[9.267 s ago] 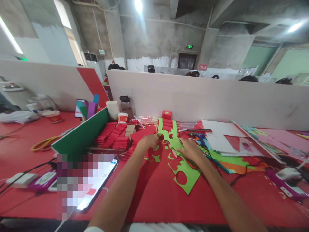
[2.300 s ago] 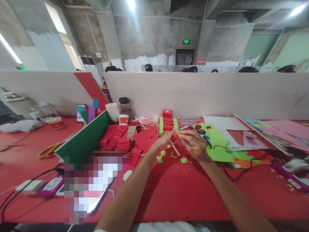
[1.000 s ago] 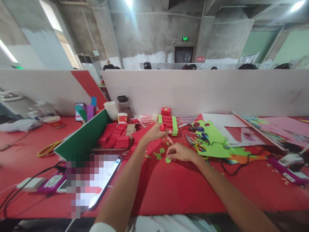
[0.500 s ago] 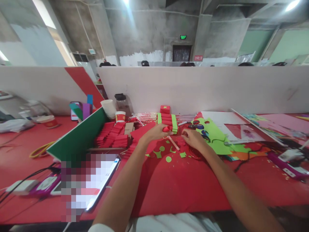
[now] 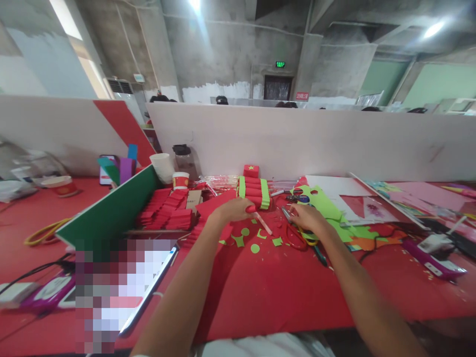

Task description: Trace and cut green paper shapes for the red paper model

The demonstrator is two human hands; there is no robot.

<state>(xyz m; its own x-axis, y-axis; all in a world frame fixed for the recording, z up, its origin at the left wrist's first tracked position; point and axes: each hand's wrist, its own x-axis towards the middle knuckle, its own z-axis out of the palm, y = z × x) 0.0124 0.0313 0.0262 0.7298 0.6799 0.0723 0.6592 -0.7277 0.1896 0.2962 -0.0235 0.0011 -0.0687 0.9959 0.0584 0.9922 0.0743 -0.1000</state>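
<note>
My left hand is closed round a small red roll. Below its fingertips a pale pink stick slants toward the tabletop; whether it is attached to the roll I cannot tell. My right hand is closed on what look like pliers, their grey metal tip pointing forward and left, with a yellow and dark handle below the palm. Beside that hand lies a red loop handle, probably of scissors. Beyond both hands stands a bundle of red rolls bound by two lime-green bands.
Lime-green scraps lie before my hands. Folded red pieces sit left, by a green board and a phone. Blue-handled scissors and lime-green sheets are at right. A white partition stands behind.
My right hand has picked up the pliers from beside the green sheets and brought them over the table. My left hand still grips the red roll. The view has shifted slightly.
</note>
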